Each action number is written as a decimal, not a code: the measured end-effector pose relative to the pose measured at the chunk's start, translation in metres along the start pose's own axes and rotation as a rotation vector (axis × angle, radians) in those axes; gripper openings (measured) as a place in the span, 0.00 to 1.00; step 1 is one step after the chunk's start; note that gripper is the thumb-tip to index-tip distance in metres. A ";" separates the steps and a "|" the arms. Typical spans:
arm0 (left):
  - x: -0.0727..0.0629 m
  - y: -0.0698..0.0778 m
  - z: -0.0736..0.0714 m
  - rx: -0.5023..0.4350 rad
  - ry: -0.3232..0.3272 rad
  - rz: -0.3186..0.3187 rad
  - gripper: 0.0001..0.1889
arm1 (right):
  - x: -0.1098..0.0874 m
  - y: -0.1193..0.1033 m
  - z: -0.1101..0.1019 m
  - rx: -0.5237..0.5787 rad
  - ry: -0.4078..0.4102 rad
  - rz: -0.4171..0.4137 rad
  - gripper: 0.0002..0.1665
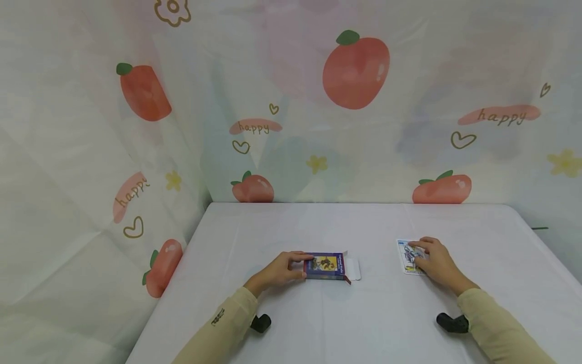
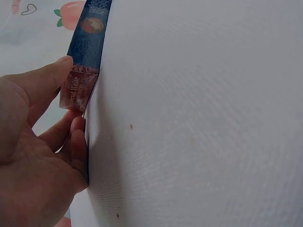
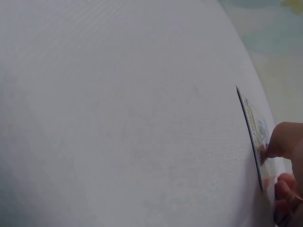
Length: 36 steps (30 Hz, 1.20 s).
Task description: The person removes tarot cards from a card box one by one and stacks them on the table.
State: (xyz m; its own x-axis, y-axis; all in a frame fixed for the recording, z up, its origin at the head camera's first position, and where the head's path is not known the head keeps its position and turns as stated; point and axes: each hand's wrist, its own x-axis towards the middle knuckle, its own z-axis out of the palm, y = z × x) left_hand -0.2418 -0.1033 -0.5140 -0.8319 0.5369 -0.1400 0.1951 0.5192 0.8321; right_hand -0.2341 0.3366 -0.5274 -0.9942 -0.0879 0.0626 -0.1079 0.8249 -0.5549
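In the head view my left hand (image 1: 283,269) grips the left end of a dark blue and purple card box (image 1: 325,265), fingers over the top and thumb at the front side. The box lies with its picture face up, and a white end flap (image 1: 353,269) sticks out to the right. In the left wrist view, the box's red end (image 2: 78,90) faces the palm. Further right, my right hand (image 1: 435,263) holds an illustrated card (image 1: 407,257) at its right part, the thumb (image 3: 279,142) on its face. The hand covers the card's right edge.
Both things are over a white-covered table (image 1: 364,313). A printed backdrop (image 1: 291,126) with fruit and "happy" words stands behind and at the left. A black device part (image 1: 261,323) shows by the left wrist and another black part (image 1: 452,323) by the right.
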 end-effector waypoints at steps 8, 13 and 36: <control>0.001 -0.002 0.000 -0.022 0.002 -0.001 0.26 | 0.000 0.001 -0.001 0.003 -0.010 0.000 0.28; 0.001 -0.003 0.000 -0.017 0.004 -0.004 0.26 | 0.000 0.001 -0.002 0.010 -0.022 -0.002 0.28; 0.002 -0.003 0.000 0.000 0.004 -0.018 0.26 | -0.005 -0.026 -0.014 0.117 -0.019 -0.018 0.26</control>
State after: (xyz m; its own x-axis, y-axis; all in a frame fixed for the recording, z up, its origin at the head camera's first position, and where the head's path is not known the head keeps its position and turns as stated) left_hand -0.2439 -0.1034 -0.5171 -0.8374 0.5248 -0.1528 0.1802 0.5290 0.8293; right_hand -0.2265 0.3236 -0.5012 -0.9918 -0.1135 0.0582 -0.1241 0.7527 -0.6466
